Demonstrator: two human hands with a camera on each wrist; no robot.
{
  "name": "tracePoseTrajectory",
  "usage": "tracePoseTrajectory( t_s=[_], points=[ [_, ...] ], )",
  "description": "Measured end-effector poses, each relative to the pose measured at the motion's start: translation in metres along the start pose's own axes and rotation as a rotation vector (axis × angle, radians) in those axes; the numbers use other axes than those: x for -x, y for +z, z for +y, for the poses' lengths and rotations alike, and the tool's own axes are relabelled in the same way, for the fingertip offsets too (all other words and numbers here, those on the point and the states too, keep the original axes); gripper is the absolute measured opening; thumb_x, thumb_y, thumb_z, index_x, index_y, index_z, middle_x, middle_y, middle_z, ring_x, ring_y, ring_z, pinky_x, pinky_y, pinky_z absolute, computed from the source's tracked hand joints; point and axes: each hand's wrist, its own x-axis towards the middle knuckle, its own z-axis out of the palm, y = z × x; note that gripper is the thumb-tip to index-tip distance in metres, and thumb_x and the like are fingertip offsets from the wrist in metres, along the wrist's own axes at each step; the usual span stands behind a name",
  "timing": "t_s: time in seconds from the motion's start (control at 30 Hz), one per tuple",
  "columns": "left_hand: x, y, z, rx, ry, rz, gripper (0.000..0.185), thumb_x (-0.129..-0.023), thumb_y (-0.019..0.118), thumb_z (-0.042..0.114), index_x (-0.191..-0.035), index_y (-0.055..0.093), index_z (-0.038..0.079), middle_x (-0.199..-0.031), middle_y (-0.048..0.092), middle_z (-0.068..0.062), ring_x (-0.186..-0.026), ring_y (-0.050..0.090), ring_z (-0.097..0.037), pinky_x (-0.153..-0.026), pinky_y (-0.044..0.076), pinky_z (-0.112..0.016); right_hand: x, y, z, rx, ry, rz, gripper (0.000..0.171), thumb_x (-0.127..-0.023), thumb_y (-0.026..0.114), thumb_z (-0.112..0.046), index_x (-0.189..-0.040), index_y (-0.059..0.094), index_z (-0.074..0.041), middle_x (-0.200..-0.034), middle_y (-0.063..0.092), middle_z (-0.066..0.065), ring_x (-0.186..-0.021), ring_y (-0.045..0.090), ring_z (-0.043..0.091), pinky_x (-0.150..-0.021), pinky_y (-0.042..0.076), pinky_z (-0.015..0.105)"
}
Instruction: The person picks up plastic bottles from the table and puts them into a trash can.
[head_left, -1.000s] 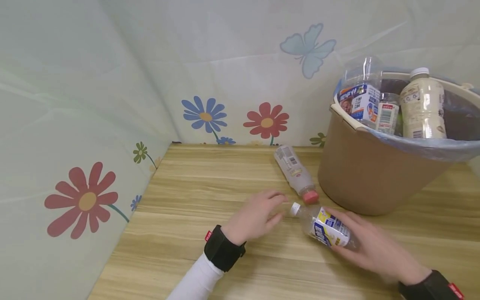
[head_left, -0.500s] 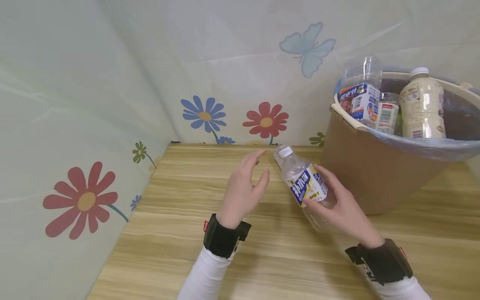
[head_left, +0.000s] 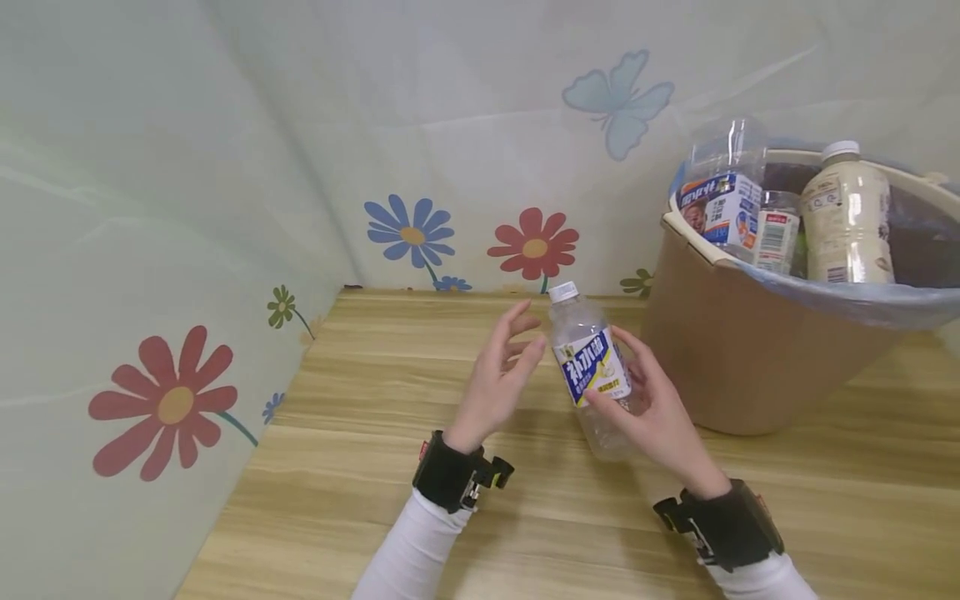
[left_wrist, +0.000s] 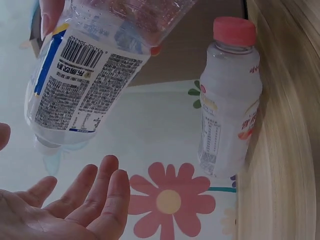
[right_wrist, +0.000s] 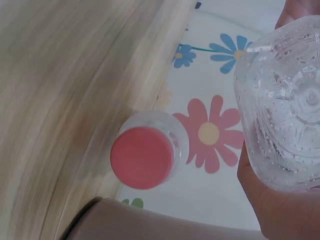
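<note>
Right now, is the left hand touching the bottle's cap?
No: in the head view the left hand is open beside the bottle, its fingers apart from the white cap, while the right hand holds the bottle.

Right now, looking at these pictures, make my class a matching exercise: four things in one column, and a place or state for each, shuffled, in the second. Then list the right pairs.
Things
1. clear bottle with blue label
2. pink-capped bottle
3. cream bottle with white cap
4. left hand

Places or states
A. standing in the lined brown bin
B. lying on the wooden table
C. open, fingers near the white cap, holding nothing
D. held upright in the right hand

Pairs: 1-D, 2-B, 3-A, 4-C
</note>
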Motion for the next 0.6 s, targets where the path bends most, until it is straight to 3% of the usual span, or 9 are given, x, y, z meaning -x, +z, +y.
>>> tracePoseTrajectory(
  t_s=[0.37, 0.53, 0.6],
  points=[
    [-0.0023, 0.0058, -0.0071, 0.153, -0.082, -0.109, 0.066, -0.102, 0.058, 0.030, -0.159, 0.024, 0.029, -0.153, 0.048, -0.014, -0.130, 0.058, -0.034, -0.104, 0.053, -0.047, 0.0017, 0.0110, 0.0023, -0.030, -0.022, -0.053, 0.080, -0.091, 0.070, -0.002, -0.158, 0.028, -0.017, -0.135, 0.058, 0.029, -0.101, 0.064, -0.005, -0.077, 0.060, 0.024],
    [-0.0029, 0.0077, -0.0075, 0.170, -0.083, -0.116, 0.067, -0.101, 0.060, 0.027, -0.158, 0.025, 0.029, -0.149, 0.050, -0.015, -0.128, 0.059, -0.035, -0.101, 0.054, -0.046, 0.0016, 0.0111, 0.0035, -0.059, -0.036, -0.076, 0.079, -0.093, 0.067, -0.001, -0.159, 0.026, -0.016, -0.137, 0.056, 0.029, -0.103, 0.064, -0.005, -0.080, 0.060, 0.023],
    [-0.0029, 0.0081, -0.0066, 0.177, -0.080, -0.105, 0.068, -0.100, 0.061, 0.025, -0.158, 0.026, 0.028, -0.147, 0.051, -0.016, -0.126, 0.059, -0.034, -0.098, 0.056, -0.043, 0.0018, 0.0109, 0.0030, -0.046, -0.040, -0.077, 0.079, -0.093, 0.067, -0.001, -0.159, 0.025, -0.014, -0.134, 0.057, 0.028, -0.104, 0.066, 0.001, -0.082, 0.059, 0.022]
  ],
)
